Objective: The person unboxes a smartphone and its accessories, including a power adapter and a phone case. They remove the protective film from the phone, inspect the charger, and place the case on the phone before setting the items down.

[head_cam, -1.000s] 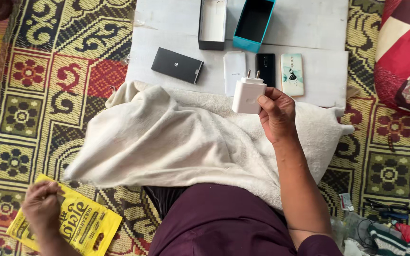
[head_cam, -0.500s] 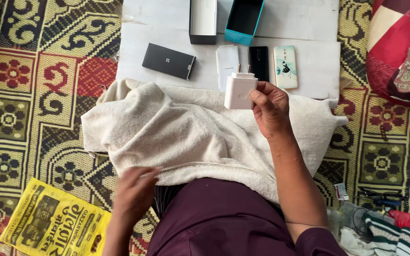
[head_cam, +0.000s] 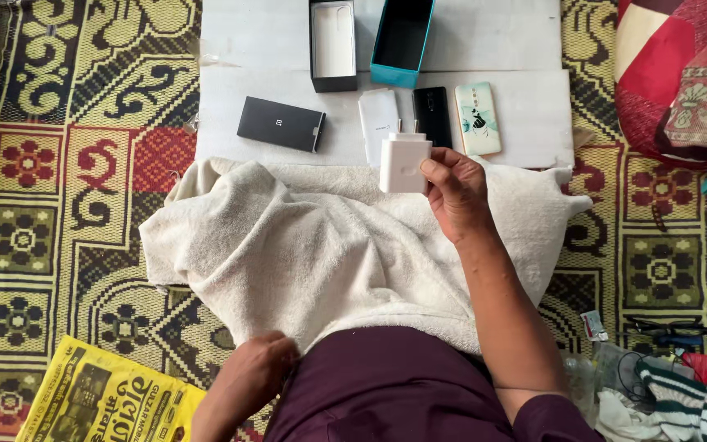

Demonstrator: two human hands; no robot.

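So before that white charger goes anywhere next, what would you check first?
1. Right hand grips the charger firmly: ok.
2. Charger pins unbent: cannot tell, partly hidden.
3. Left hand free: not ok, it touches the towel edge.
4. Towel spread flat: not ok, it is rumpled.
5. Open boxes, black and teal, within view on the white board: ok.

Ahead of me lie a black flat box (head_cam: 281, 124), a black phone (head_cam: 433, 115), a teal box (head_cam: 402, 41); yellow bag (head_cam: 108, 399) by my knee.

Left hand (head_cam: 247, 381) left yellow bag (head_cam: 100, 401) (now at towel (head_cam: 312, 245) edge).
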